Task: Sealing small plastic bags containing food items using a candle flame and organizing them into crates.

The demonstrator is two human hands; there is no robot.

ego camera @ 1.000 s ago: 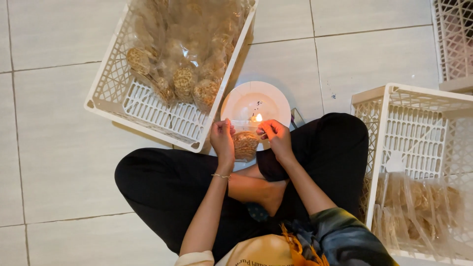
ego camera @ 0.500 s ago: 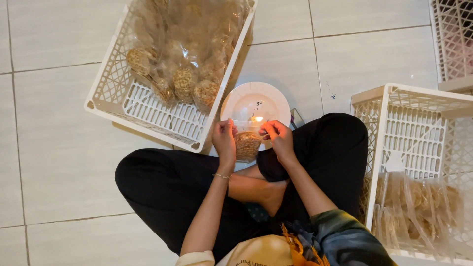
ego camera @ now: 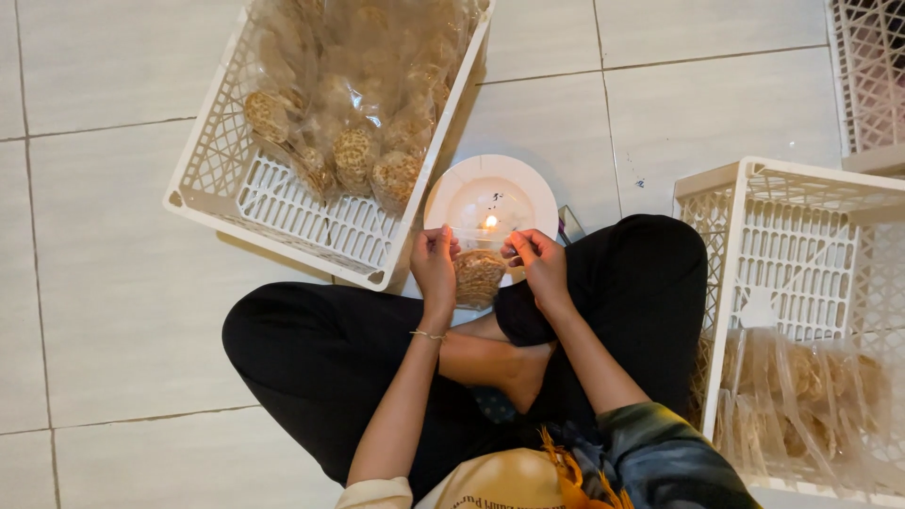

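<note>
**Sealing a cracker bag over a candle flame: stage of work and free room**

Head view. The white plate (ego camera: pixel 490 193) on the tiled floor (ego camera: pixel 113 283) serves as landmark. A small candle flame (ego camera: pixel 490 221) burns on the plate. Just on the near side of the flame, the left hand (ego camera: pixel 435 266) and the right hand (ego camera: pixel 539 264) pinch the top corners of a small clear bag of round crackers (ego camera: pixel 479 276); each grip is closed on the plastic, with the bag hanging between them above the person's crossed legs. The bag's mouth appears close to the flame; whether it touches cannot be told.

Stage, as judged: the white crate (ego camera: pixel 311 188) to the left of the plate is piled with filled bags, and a second white crate (ego camera: pixel 801 320) to the right of the plate holds more bags in its near part. Which pile is sealed cannot be told.

Room: both crates stand near the plate, the left one almost touching its rim. Open floor lies beyond the plate. A third crate's corner (ego camera: pixel 867 85) shows far right of it.
</note>
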